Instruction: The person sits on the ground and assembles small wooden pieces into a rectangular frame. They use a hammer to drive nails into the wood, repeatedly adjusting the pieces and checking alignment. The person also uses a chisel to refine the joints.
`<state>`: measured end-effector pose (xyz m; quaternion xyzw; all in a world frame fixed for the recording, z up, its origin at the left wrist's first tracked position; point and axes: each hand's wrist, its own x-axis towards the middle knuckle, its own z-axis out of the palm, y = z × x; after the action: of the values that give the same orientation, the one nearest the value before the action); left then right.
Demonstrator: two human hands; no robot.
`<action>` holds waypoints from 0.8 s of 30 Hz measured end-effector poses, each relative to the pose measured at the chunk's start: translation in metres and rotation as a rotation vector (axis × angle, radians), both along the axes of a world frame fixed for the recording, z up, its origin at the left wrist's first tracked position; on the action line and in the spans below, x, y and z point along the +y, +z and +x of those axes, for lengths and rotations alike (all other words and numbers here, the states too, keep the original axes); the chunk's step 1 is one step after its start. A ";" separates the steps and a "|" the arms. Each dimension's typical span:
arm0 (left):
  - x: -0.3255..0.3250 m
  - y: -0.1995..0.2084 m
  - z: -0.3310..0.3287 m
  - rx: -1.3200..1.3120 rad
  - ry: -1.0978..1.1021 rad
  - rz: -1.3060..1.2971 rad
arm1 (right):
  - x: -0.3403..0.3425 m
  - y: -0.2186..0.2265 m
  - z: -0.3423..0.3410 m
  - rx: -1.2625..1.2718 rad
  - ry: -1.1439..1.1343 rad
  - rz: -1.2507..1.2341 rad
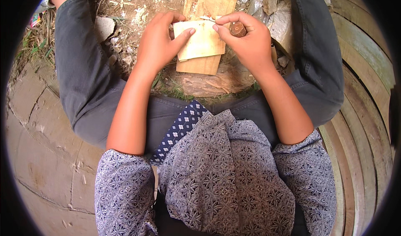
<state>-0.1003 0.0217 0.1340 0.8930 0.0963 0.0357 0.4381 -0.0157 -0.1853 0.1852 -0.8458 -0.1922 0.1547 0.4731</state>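
Gripping the pale board [202, 45], left fingers [183, 38] spread; right fingers [234, 17] nearly meet.

Your bare left forearm [131, 110] and right forearm [286, 104] angle forward and inward above your bent, spread legs [85, 48]. Your left hand [158, 39] points its thumb inward, fingers curled; your right hand [250, 37] seems to pinch between thumb and index finger, though detail there is poor.

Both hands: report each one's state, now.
Left hand: closed on the pale wooden piece, thumb on its face.
Right hand: closed in a pinch near that piece's upper right corner; exact grip unclear.
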 end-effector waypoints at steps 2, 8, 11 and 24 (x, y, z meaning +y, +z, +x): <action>-0.003 0.008 -0.002 0.003 -0.023 0.023 | -0.004 0.006 -0.007 -0.018 -0.019 0.027; -0.013 0.030 -0.012 0.152 -0.026 -0.122 | -0.013 0.024 -0.027 -0.034 0.046 -0.032; -0.016 0.033 -0.015 0.197 -0.019 -0.184 | -0.016 0.025 -0.031 0.001 0.014 -0.026; -0.022 0.031 -0.018 0.182 0.007 -0.178 | -0.015 0.008 -0.037 0.034 -0.039 -0.006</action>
<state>-0.1184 -0.0004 0.1646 0.8499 0.1413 -0.0525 0.5050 -0.0530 -0.1999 0.1930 -0.8481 -0.1673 0.1604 0.4764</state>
